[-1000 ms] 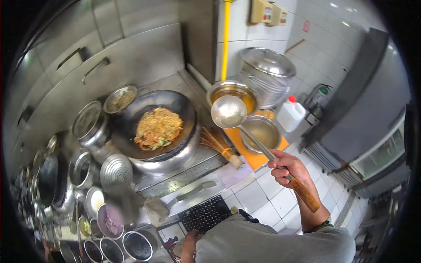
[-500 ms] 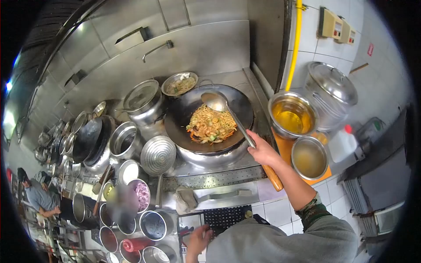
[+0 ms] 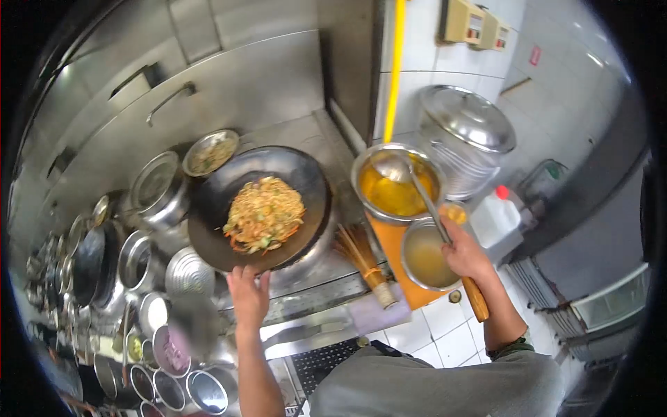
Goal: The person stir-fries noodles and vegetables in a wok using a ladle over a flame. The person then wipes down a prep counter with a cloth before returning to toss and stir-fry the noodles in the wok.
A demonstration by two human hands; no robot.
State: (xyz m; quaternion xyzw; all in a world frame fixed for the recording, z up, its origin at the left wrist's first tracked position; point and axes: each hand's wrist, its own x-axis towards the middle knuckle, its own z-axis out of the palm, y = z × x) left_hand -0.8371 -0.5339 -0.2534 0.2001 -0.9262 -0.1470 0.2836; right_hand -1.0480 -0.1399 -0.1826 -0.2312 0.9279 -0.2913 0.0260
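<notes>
My right hand [image 3: 467, 251] is closed around the handle of a long ladle [image 3: 429, 201]. The ladle's bowl is over the yellow oil in a steel pot [image 3: 360, 196] at the right of the stove. My left hand [image 3: 249, 295] has its fingers at the near rim of a large dark wok [image 3: 208, 233], gripping the edge. Fried noodles [image 3: 264, 212] with bits of vegetable lie heaped in the wok.
A bamboo brush [image 3: 365, 267] lies right of the wok. Beside the oil stands a bowl of cloudy liquid [image 3: 425, 258], with a lidded pot [image 3: 467, 128] and white jug [image 3: 495, 219] behind. A perforated strainer [image 3: 189, 272] and several steel containers fill the left.
My right hand has carried the ladle from over the wok rightward to the oil pot. My left hand has come up from low by the counter to the wok's rim. The view has shifted.
</notes>
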